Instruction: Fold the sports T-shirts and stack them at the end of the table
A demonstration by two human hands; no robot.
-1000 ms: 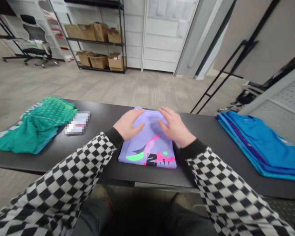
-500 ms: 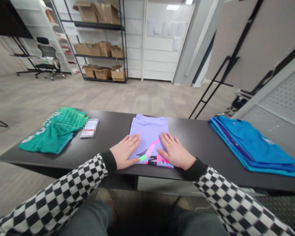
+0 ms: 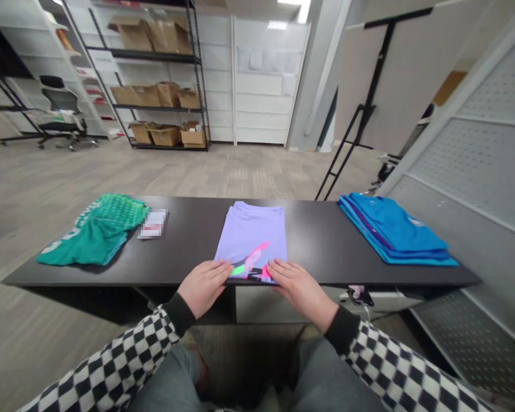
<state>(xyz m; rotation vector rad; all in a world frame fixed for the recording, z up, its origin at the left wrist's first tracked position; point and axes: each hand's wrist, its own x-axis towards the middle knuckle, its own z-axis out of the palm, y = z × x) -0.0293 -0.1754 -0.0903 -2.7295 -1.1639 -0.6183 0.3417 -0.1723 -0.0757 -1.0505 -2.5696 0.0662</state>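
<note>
A folded purple T-shirt [image 3: 253, 229] lies on the dark table, its pink, green and black print at the near end. At its near left corner, my left hand [image 3: 206, 286] has its fingers together on top of the cloth and its thumb low at the table edge. The near right corner is under the fingers of my right hand [image 3: 300, 289], whose thumb also sits below them at the edge. Both hands look closed on the near hem; the thumb tips are partly hidden.
A crumpled green shirt [image 3: 94, 229] lies at the table's left, beside a blurred white packet [image 3: 153, 223]. Several folded blue shirts [image 3: 395, 226] are stacked at the right. Beneath the right front edge is a phone [image 3: 360, 296]. A perforated panel [image 3: 476, 166] borders the right side.
Both hands have slid from the sides of the purple T-shirt toward me, to its near corners, and their thumbs have dropped to the edge. The view has shifted right.
</note>
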